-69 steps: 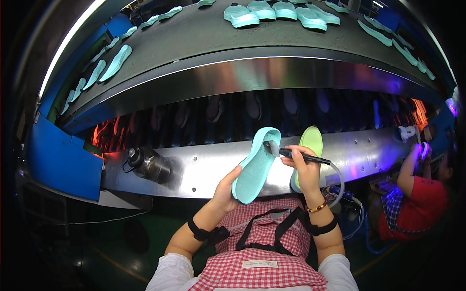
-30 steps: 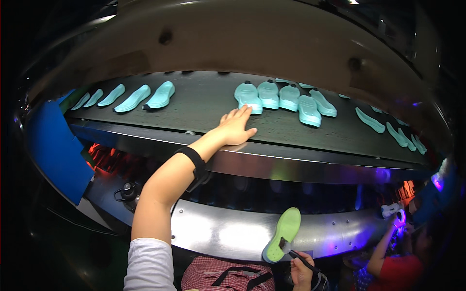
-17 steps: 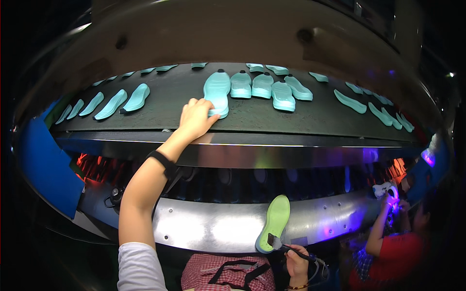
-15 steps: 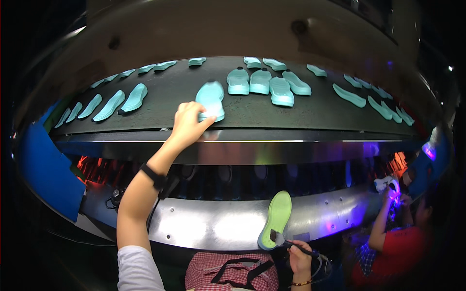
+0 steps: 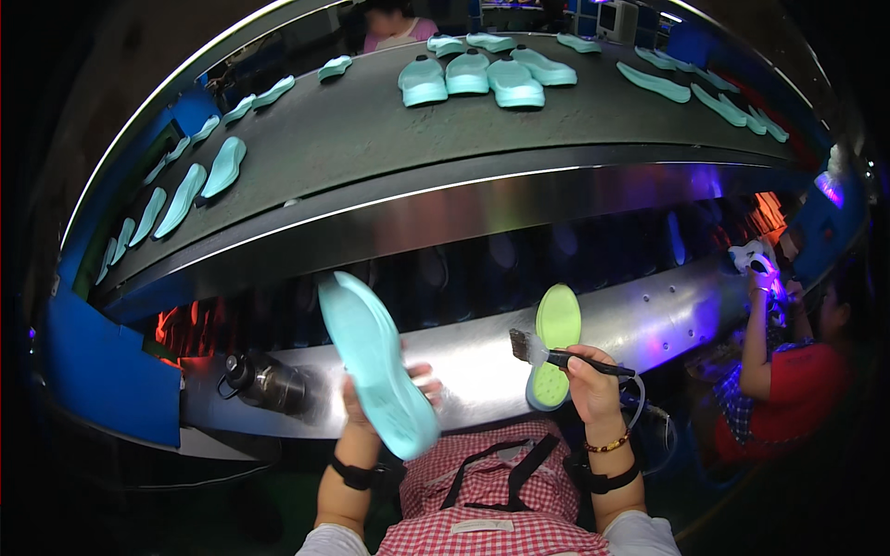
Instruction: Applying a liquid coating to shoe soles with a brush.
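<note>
A light-blue shoe sole (image 5: 375, 357) is gripped in my left hand (image 5: 360, 405), tilted above the metal ledge in front of my apron. Its far end is dark, and it hides part of the hand's fingers. My right hand (image 5: 593, 382) is closed round the black handle of a flat brush (image 5: 536, 349), whose dark bristles point left. A thin clear tube runs down from the handle's end. Behind the brush, a yellow-green sole (image 5: 560, 320) lies on the ledge, partly covered by the brush and my right hand.
Several light-blue soles (image 5: 468, 72) rest on the dark conveyor belt (image 5: 352, 120). A dark bottle (image 5: 267, 383) lies on the metal ledge (image 5: 464, 371) to the left. At the right, a co-worker in red (image 5: 783, 398) handles a white shoe part; another person (image 5: 394, 26) is beyond the belt.
My left hand has brought the light-blue sole from the belt back toward me. My right hand has lifted the brush off the yellow-green sole. The view has shifted.
</note>
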Motion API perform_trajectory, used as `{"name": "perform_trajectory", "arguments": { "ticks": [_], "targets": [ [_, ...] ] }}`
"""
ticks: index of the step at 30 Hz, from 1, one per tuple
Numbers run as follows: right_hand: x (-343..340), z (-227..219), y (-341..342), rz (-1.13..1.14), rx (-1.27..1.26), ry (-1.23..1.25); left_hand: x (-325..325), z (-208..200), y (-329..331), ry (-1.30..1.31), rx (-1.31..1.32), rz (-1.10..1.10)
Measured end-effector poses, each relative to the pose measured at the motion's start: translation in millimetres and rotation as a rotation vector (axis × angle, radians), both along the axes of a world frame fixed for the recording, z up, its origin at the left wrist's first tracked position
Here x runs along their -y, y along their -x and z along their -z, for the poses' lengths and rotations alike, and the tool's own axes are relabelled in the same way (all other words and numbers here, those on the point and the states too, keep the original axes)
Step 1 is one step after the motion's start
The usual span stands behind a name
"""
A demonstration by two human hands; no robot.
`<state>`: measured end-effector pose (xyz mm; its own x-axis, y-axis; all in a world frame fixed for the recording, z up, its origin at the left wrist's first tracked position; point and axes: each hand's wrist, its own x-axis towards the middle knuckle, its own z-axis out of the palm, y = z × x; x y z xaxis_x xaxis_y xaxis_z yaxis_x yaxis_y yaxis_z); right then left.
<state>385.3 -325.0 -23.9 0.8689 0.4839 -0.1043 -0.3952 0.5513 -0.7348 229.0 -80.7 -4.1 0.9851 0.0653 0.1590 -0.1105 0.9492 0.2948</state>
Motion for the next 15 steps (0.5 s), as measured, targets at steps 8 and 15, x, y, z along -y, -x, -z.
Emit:
{"name": "perform_trajectory", "arguments": {
  "ticks": [8, 15],
  "targets": [
    [-46.8, -11.8, 14.7, -0.326, 0.236, 0.331, 55.2, 61.3, -19.7, 0.052, -0.117, 0.030],
    [-80.8, -8.6, 20.9, -0.179, 0.983, 0.474, 78.8, 61.5, -32.8, -0.045, -0.480, -0.176]
  ]
}}
